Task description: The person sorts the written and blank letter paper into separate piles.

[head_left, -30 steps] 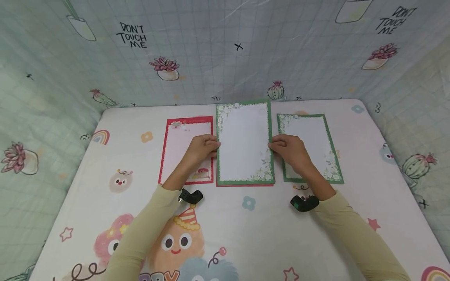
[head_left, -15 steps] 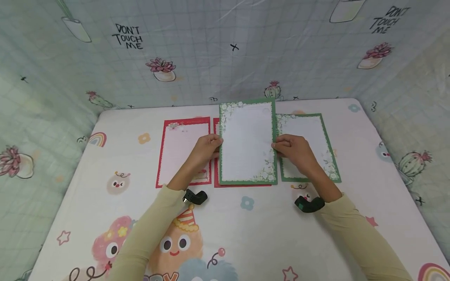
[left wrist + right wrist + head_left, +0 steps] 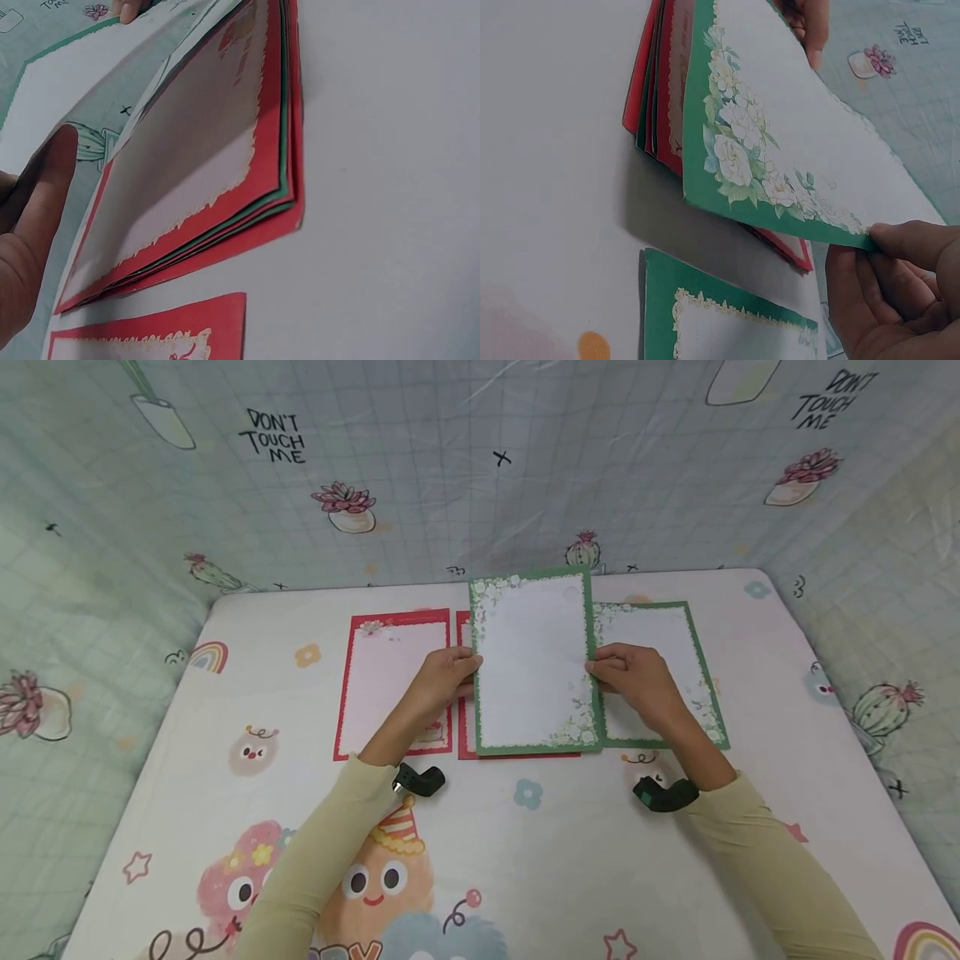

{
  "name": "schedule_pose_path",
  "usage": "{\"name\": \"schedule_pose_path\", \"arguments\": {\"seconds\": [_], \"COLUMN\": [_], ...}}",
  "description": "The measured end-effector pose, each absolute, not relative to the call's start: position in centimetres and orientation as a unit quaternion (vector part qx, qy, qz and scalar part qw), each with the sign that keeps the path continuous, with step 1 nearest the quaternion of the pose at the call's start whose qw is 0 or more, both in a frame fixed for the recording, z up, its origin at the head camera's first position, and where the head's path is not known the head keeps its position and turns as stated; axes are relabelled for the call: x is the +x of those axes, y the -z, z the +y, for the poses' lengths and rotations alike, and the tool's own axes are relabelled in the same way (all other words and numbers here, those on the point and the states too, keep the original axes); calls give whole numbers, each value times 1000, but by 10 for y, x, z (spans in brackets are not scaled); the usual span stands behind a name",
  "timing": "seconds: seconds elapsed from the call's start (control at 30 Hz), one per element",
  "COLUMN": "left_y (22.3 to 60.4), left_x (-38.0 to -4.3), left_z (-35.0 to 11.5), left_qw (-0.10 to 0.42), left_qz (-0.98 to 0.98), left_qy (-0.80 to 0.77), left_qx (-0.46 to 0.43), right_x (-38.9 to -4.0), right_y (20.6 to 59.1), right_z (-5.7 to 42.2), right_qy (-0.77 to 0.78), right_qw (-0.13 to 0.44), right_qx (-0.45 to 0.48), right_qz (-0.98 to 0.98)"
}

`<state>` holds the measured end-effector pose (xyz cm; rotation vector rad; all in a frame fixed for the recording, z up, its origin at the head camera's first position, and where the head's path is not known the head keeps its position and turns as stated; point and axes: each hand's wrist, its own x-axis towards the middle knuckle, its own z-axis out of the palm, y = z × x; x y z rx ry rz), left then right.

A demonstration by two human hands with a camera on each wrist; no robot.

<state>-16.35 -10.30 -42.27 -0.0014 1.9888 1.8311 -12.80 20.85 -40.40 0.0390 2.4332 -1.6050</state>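
Note:
A sheet of paper with a green floral border point(image 3: 534, 668) is held up between my two hands. My left hand point(image 3: 442, 681) pinches its left edge, and my right hand point(image 3: 637, 685) pinches its right edge between thumb and fingers. Beneath it lies a stack of sheets, whose top red-bordered sheet point(image 3: 187, 127) shows in the left wrist view; red and green edges alternate down the stack. The right wrist view has the lifted sheet's flowered corner point(image 3: 739, 150) apart from the stack. Most of the stack is hidden in the head view.
To the left a red-bordered sheet point(image 3: 382, 685) lies on the table, partly behind my left arm. On the right is a green-bordered sheet point(image 3: 675, 693), partly covered by my right hand. A patterned cloth point(image 3: 420, 477) hangs behind the table point(image 3: 555, 860).
Both hands have moved to the right with the green-bordered sheet. A red-bordered sheet beneath now shows along its left side, and the sheet overlaps the right-hand one slightly.

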Motion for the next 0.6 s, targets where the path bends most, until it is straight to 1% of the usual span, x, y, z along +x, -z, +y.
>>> {"name": "schedule_pose_path", "arguments": {"seconds": [0.3, 0.6], "left_y": [423, 426], "left_x": [-166, -165], "left_z": [-102, -98], "left_qw": [219, 217], "left_qz": [720, 671], "left_qy": [-658, -708], "left_qx": [-4, -29], "right_x": [-128, -127], "right_y": [403, 401], "right_z": [211, 211], "right_qy": [543, 545], "right_qw": [109, 100], "right_qx": [15, 18], "right_qz": [833, 832]}}
